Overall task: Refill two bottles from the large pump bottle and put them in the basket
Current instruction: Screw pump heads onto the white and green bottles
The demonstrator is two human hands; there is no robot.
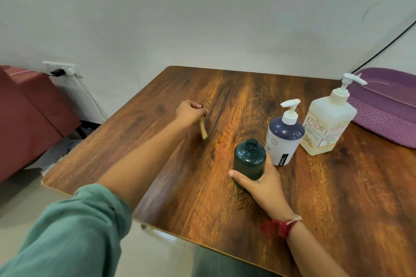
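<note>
A dark green bottle (248, 159) stands upright on the wooden table (326, 186), its neck uncapped. My right hand (261, 183) grips its lower body from the near side. My left hand (190, 112) is stretched out to the left and holds the bottle's pump cap (203, 127), whose pale dip tube hangs down to the tabletop. To the right stands a white and dark blue pump bottle (284, 139). Beside it is the large translucent pump bottle (326, 122) with yellowish liquid low inside. The purple basket (387, 112) sits at the far right.
A dark red sofa (29, 114) stands left of the table. A wall socket with a plugged charger (60, 71) and white cable is on the wall behind it. A black cable (387, 45) runs down the wall to the right.
</note>
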